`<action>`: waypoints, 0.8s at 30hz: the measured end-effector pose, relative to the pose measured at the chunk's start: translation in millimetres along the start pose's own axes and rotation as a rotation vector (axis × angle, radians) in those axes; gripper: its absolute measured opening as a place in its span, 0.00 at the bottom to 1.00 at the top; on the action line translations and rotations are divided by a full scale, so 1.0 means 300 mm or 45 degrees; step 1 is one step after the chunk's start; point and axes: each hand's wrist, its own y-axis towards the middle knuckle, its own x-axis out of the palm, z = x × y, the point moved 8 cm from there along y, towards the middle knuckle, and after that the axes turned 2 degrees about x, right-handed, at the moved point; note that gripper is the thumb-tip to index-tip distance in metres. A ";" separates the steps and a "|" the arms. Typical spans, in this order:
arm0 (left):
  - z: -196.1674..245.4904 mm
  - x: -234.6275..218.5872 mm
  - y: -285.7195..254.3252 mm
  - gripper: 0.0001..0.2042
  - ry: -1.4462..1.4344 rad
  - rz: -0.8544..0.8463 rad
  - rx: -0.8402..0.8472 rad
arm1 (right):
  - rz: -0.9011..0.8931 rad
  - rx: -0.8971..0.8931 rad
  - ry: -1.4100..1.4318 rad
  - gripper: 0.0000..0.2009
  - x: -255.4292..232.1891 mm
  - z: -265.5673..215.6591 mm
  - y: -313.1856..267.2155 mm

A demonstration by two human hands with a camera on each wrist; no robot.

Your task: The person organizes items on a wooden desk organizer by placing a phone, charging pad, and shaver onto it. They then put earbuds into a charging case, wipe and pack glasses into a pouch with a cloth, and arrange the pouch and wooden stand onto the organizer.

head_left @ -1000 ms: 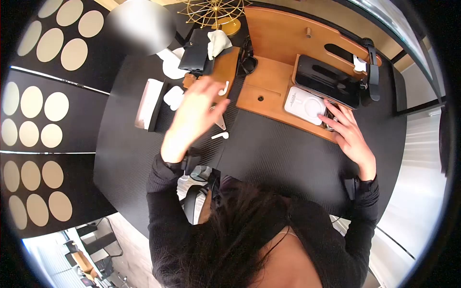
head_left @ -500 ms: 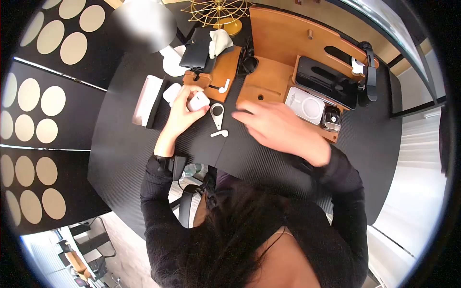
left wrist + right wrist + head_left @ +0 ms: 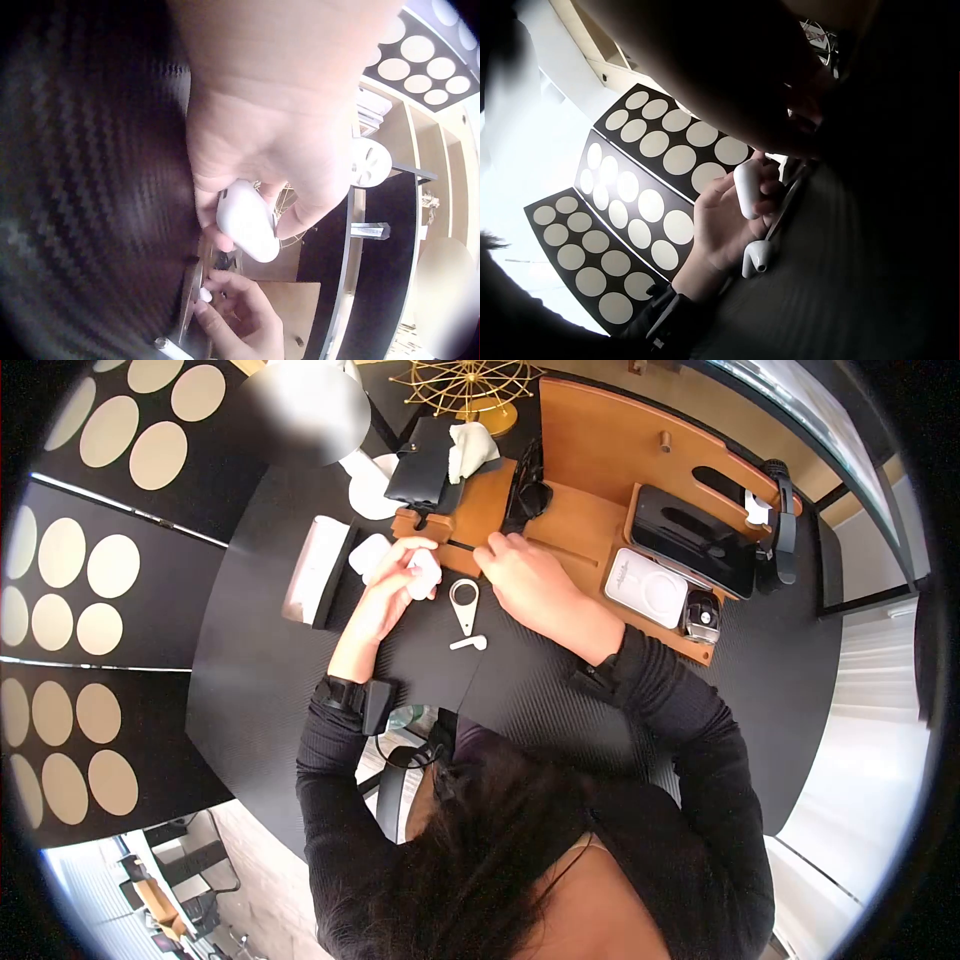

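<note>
My left hand (image 3: pixel 372 610) grips a white earbud case (image 3: pixel 425 574) between thumb and fingers. The case (image 3: pixel 247 223) looks smooth and rounded in the left wrist view. Over the front of a brown board (image 3: pixel 486 503), my right hand (image 3: pixel 540 585) reaches in with its back to the head camera. From the left wrist, its thumb and forefinger pinch a white earbud (image 3: pixel 205 295), mostly covered by the fingers. A second earbud (image 3: pixel 469 643) lies on the black table between the hands, just below a flat silver piece with a ring end (image 3: pixel 464 603).
A rounded white item (image 3: pixel 369 555) and an open box (image 3: pixel 318 572) are left of the left hand. Behind stand a black pouch (image 3: pixel 430 465), white cloth (image 3: pixel 473 450) and lamp base (image 3: pixel 372 495). A brown organizer (image 3: pixel 585 510) holds a phone (image 3: pixel 693 540), charging pad (image 3: pixel 645 587) and watch (image 3: pixel 702 615).
My left hand has come to hold the earbud case. My right hand has left the organizer's right end, crossed left to the brown board and taken the earbud lying there.
</note>
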 end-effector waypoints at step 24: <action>0.007 0.018 -0.011 0.15 -0.301 -0.071 0.102 | -0.190 -0.388 0.500 0.06 0.038 -0.184 -0.128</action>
